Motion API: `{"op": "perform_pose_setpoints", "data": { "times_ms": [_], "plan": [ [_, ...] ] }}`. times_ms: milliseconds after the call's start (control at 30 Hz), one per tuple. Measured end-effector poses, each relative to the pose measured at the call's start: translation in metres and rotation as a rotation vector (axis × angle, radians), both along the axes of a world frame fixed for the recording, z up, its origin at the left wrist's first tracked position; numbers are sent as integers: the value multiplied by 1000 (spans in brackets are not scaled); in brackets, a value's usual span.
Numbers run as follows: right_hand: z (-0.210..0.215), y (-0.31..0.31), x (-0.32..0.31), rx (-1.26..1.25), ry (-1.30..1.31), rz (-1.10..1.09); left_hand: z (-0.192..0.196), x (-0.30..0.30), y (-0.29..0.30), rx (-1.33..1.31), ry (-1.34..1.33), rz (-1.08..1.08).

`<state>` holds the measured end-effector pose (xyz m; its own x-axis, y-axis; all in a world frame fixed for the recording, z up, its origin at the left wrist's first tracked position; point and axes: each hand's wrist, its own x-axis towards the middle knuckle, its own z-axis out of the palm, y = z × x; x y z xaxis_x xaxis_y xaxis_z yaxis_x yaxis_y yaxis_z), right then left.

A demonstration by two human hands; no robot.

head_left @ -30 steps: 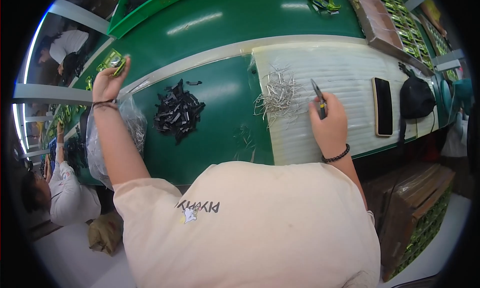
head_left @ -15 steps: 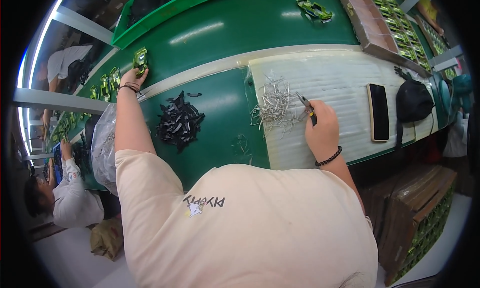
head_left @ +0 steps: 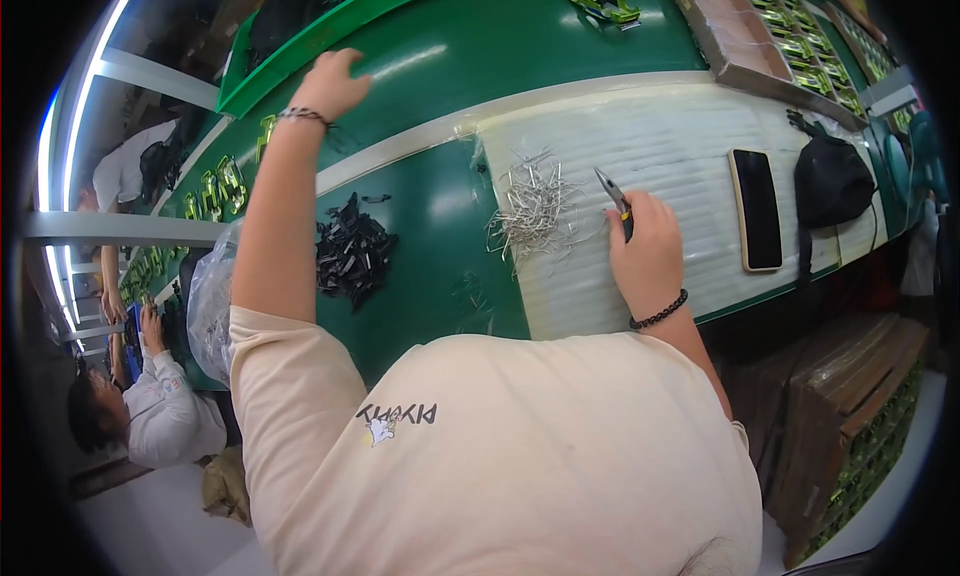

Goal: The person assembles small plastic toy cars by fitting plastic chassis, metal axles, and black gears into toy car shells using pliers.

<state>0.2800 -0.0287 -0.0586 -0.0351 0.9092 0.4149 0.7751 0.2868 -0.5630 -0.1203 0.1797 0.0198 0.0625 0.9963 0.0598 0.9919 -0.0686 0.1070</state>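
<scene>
I see left arm [head_left: 272, 226] reaching well forward, left wrist [head_left: 305, 116] angled slightly right. Left hand [head_left: 335, 84] is unclenched, fingers pointing rightward, loosely bent. Right arm [head_left: 692, 348] sits lower, forearm slanting inward to right wrist [head_left: 657, 311]. Right hand [head_left: 648, 238] is gripping, fingers curled, thumb on its left side.

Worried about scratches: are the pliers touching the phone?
Apart. The head view shows the pliers in the right hand, with white mat between that hand and the phone.
</scene>
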Motion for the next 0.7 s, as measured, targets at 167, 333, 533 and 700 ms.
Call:
{"op": "perform_pose_setpoints", "data": {
  "times_ms": [167,333,533,700],
  "plan": [
    [4,-3,8,-68,-2,-70,-5,131,36,-20,-8,-335],
    [1,1,12,53,61,25,-15,246,67,-37,168,-386],
    [10,3,14,-20,74,140,-44,308,109,89,351,-495],
    [9,0,20,-41,124,132,-45,336,127,89,281,-519]
  ]
}}
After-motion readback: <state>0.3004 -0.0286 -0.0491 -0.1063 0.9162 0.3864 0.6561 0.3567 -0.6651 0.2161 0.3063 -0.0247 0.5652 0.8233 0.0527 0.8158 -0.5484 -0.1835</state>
